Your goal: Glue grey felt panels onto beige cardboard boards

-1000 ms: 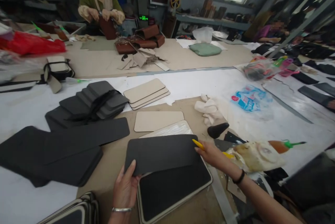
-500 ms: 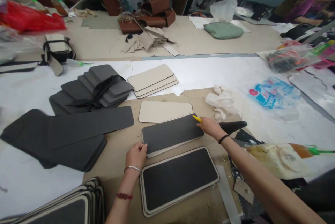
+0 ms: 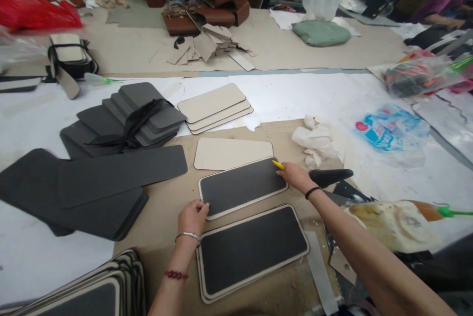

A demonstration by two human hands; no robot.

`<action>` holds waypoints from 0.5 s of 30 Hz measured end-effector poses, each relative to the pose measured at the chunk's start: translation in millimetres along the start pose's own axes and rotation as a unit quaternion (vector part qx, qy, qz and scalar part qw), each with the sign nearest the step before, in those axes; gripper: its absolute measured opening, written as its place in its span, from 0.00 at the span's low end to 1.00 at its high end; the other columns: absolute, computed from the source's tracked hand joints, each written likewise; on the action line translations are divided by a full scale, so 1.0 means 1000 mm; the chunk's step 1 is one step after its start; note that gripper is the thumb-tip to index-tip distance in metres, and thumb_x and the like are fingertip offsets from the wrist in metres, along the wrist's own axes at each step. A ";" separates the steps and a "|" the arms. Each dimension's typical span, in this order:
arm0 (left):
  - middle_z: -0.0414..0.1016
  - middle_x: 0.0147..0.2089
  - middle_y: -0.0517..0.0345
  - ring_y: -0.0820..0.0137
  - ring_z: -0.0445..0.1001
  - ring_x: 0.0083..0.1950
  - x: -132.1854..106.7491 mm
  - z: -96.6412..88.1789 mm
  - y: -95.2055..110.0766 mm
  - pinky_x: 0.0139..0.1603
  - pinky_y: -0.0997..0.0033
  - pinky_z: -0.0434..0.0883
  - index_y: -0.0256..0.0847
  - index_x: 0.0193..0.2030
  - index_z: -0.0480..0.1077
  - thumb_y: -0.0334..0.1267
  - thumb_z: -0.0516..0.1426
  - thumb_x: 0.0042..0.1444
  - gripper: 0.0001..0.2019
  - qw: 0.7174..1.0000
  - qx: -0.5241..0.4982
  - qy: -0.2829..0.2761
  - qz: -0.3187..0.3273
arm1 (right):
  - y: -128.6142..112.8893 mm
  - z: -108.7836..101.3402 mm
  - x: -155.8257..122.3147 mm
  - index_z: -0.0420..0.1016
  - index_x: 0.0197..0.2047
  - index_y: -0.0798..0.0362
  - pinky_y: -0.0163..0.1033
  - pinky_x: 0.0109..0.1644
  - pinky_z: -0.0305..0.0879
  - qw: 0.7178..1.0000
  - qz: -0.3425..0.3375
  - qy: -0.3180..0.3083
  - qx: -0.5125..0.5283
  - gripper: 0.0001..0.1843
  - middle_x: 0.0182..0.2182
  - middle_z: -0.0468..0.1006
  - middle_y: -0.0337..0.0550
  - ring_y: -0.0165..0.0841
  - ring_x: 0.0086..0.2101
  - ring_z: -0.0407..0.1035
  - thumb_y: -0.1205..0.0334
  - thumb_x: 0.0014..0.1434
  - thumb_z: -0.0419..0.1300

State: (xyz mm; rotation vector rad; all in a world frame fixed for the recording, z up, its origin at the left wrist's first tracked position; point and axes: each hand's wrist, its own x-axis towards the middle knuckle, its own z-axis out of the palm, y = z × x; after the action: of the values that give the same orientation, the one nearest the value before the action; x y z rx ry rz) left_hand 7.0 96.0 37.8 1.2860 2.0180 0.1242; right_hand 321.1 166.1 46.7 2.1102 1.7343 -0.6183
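Observation:
A dark grey rectangular panel (image 3: 240, 185) lies on a slightly larger cream-edged piece, whose pale border shows along the left and lower sides. At its lower left corner, my left hand (image 3: 192, 217) is closed with thumb and fingers pinching the edge. My right hand (image 3: 293, 177) is at the right end, gripping a slim yellow pointed tool (image 3: 278, 164) whose tip rests over the upper right corner. Just below lies a similar bordered dark panel (image 3: 253, 252) on top of another piece. Above is a bare cream panel (image 3: 232, 153), partly covered.
Loose dark panels (image 3: 121, 173) and a tied dark bundle (image 3: 148, 109) lie left. Several cream panels (image 3: 214, 104) sit behind, with a bordered stack (image 3: 92, 296) at front left. Crumpled tissue (image 3: 314, 141), a black handle-like object (image 3: 330, 176) and a glue-stained bottle (image 3: 424, 210) are right.
The dark panel has shifted up on the cream piece beneath, so a more even pale border shows. Both hands stay at its ends. The camera view has tilted down slightly.

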 end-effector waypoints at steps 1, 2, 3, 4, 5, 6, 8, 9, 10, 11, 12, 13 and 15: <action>0.66 0.18 0.63 0.70 0.66 0.25 0.000 -0.001 0.000 0.28 0.73 0.58 0.42 0.18 0.64 0.41 0.53 0.48 0.11 1.000 0.000 -0.001 -0.001 | 0.001 0.001 0.001 0.70 0.43 0.56 0.36 0.38 0.59 1.000 -0.001 0.001 0.002 0.14 0.39 0.76 0.52 0.38 0.41 0.70 0.57 0.58 0.53; 0.66 0.18 0.63 0.70 0.66 0.25 0.000 -0.001 0.001 0.28 0.73 0.58 0.42 0.18 0.64 0.41 0.53 0.48 0.11 1.000 -0.002 -0.001 -0.002 | 0.001 0.001 0.002 0.71 0.42 0.56 0.35 0.38 0.59 1.000 -0.002 0.001 0.003 0.14 0.39 0.76 0.52 0.38 0.41 0.70 0.57 0.58 0.53; 0.66 0.18 0.63 0.70 0.66 0.25 -0.001 -0.001 0.001 0.28 0.73 0.58 0.42 0.18 0.64 0.40 0.53 0.48 0.11 1.000 -0.005 -0.001 -0.002 | 0.002 0.002 0.003 0.71 0.42 0.56 0.35 0.38 0.59 1.000 -0.002 0.002 0.005 0.14 0.39 0.76 0.52 0.38 0.41 0.70 0.57 0.58 0.53; 0.66 0.18 0.63 0.70 0.66 0.25 -0.001 -0.001 0.001 0.28 0.73 0.58 0.42 0.18 0.64 0.40 0.54 0.47 0.10 1.000 -0.009 0.001 -0.002 | 0.003 0.002 0.004 0.71 0.42 0.56 0.35 0.38 0.59 1.000 -0.001 0.002 0.006 0.14 0.39 0.76 0.52 0.37 0.41 0.70 0.56 0.58 0.54; 0.67 0.18 0.63 0.70 0.67 0.25 -0.001 -0.001 0.001 0.28 0.73 0.58 0.42 0.18 0.64 0.40 0.54 0.47 0.10 1.000 -0.013 0.002 -0.002 | 0.003 0.003 0.005 0.71 0.41 0.56 0.34 0.37 0.59 1.000 0.000 0.003 0.006 0.14 0.39 0.76 0.52 0.37 0.41 0.70 0.56 0.57 0.54; 0.67 0.18 0.63 0.70 0.67 0.25 -0.001 -0.001 0.000 0.28 0.73 0.58 0.42 0.18 0.64 0.40 0.54 0.47 0.10 1.000 -0.016 0.005 -0.004 | 0.004 0.003 0.006 0.71 0.41 0.57 0.34 0.37 0.59 1.000 0.001 0.003 0.006 0.14 0.39 0.76 0.52 0.37 0.40 0.70 0.56 0.57 0.54; 0.67 0.18 0.64 0.70 0.66 0.25 -0.001 -0.001 0.000 0.28 0.73 0.58 0.42 0.18 0.64 0.40 0.55 0.46 0.10 1.000 -0.024 0.009 -0.007 | 0.005 0.004 0.008 0.72 0.41 0.57 0.34 0.37 0.59 1.000 0.002 0.002 0.005 0.14 0.38 0.76 0.52 0.37 0.40 0.70 0.55 0.57 0.55; 0.67 0.18 0.64 0.71 0.66 0.24 -0.001 -0.001 0.000 0.28 0.73 0.58 0.42 0.18 0.63 0.40 0.55 0.46 0.09 0.999 -0.029 0.012 -0.008 | 0.006 0.005 0.010 0.72 0.41 0.57 0.34 0.37 0.59 1.000 0.001 0.000 0.003 0.15 0.38 0.76 0.52 0.37 0.40 0.70 0.55 0.57 0.55; 0.66 0.18 0.64 0.71 0.66 0.24 -0.001 0.000 0.000 0.28 0.73 0.58 0.42 0.18 0.63 0.39 0.55 0.45 0.09 0.999 -0.034 0.015 -0.010 | 0.006 0.005 0.011 0.72 0.41 0.57 0.34 0.37 0.59 1.000 -0.001 -0.002 0.001 0.15 0.38 0.76 0.52 0.37 0.40 0.70 0.55 0.56 0.55; 0.66 0.18 0.64 0.71 0.66 0.24 -0.001 0.000 0.000 0.28 0.73 0.58 0.42 0.18 0.63 0.39 0.55 0.45 0.09 0.999 -0.042 0.018 -0.010 | 0.007 0.005 0.012 0.72 0.40 0.57 0.34 0.37 0.59 1.000 -0.003 -0.004 -0.002 0.15 0.38 0.76 0.52 0.38 0.40 0.70 0.55 0.56 0.55; 0.66 0.18 0.64 0.71 0.66 0.24 -0.001 0.000 0.000 0.28 0.73 0.59 0.42 0.18 0.63 0.38 0.56 0.45 0.09 0.998 -0.050 0.021 -0.011 | 0.007 0.005 0.013 0.72 0.40 0.57 0.35 0.37 0.59 1.000 -0.005 -0.007 -0.004 0.15 0.37 0.76 0.53 0.38 0.40 0.70 0.55 0.56 0.55; 0.66 0.18 0.64 0.71 0.66 0.24 -0.001 0.001 -0.001 0.28 0.73 0.59 0.42 0.17 0.63 0.38 0.56 0.44 0.09 0.998 -0.059 0.023 -0.011 | 0.007 0.005 0.014 0.72 0.41 0.57 0.35 0.37 0.59 1.000 -0.007 -0.009 -0.007 0.15 0.37 0.76 0.53 0.38 0.40 0.70 0.55 0.56 0.55; 0.65 0.17 0.64 0.72 0.66 0.24 0.000 0.002 -0.001 0.28 0.74 0.59 0.42 0.17 0.63 0.37 0.56 0.44 0.09 0.997 -0.075 0.026 -0.014 | 0.007 0.005 0.016 0.72 0.41 0.58 0.35 0.37 0.60 1.000 -0.012 -0.013 -0.013 0.15 0.36 0.76 0.54 0.39 0.40 0.70 0.56 0.56 0.55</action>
State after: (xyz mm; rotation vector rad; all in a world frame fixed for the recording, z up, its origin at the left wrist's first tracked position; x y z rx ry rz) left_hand 7.7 94.7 36.0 1.1707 2.0283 0.2921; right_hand 330.4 175.2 33.7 2.0585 1.7459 -0.6231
